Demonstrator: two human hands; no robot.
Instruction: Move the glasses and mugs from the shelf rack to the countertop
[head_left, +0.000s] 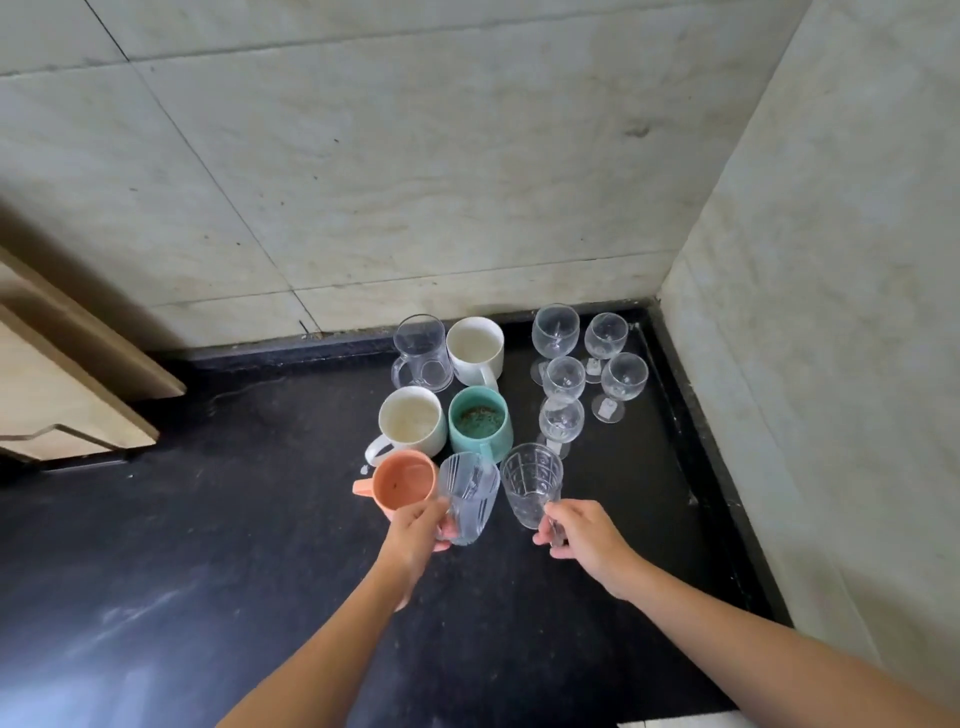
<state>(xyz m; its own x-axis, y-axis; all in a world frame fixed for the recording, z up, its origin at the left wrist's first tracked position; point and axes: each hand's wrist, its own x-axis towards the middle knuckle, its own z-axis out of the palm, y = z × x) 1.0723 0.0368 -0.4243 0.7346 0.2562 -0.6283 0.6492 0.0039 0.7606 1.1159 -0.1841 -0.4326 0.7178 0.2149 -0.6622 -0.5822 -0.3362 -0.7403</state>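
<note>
two arms in view, one person. left hand (415, 535) and right hand (587, 538): bare, wrists bare too. left forearm (322, 649): slim, smooth, uncovered right down to the frame's lower edge. right forearm (753, 639): same, uncovered to the lower right corner. fingers slender; nails too small to make out. anything worn lies outside the frame.

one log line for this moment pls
left hand holds ribbed glass | right hand holds patterned glass | both at countertop near orange mug
</note>
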